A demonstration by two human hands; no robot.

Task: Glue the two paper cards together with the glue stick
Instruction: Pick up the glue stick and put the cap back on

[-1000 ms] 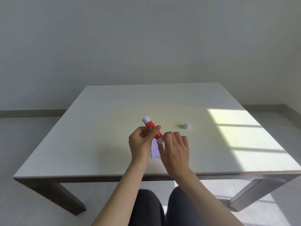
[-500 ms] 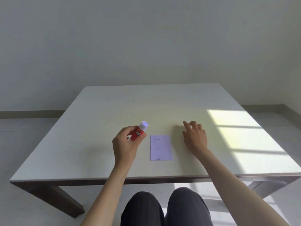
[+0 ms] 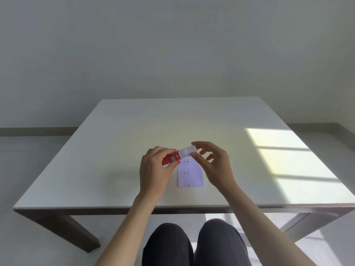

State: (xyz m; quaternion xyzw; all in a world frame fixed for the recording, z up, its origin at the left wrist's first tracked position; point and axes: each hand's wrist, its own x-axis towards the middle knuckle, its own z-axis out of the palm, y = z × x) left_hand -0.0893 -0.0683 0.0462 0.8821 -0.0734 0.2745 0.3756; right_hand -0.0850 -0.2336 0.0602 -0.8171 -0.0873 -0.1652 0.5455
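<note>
A red glue stick (image 3: 171, 158) is held level above the table, its white end pointing right. My left hand (image 3: 156, 169) grips its red body. My right hand (image 3: 213, 162) pinches the white cap (image 3: 189, 151) on that end between thumb and forefinger. Below the hands a pale paper card (image 3: 191, 174) with small printed marks lies flat on the white table (image 3: 115, 150); a sliver of edge shows at its left side, so a second card may lie under it, though I cannot tell.
A bright patch of window light falls on the table's right part (image 3: 288, 156). My dark-trousered knees (image 3: 192, 244) sit under the near table edge. The floor and a plain wall surround the table.
My right hand went out to the cap lying on the table, picked it up and brought it back onto the glue stick's end. My left hand turned the stick level above the card.
</note>
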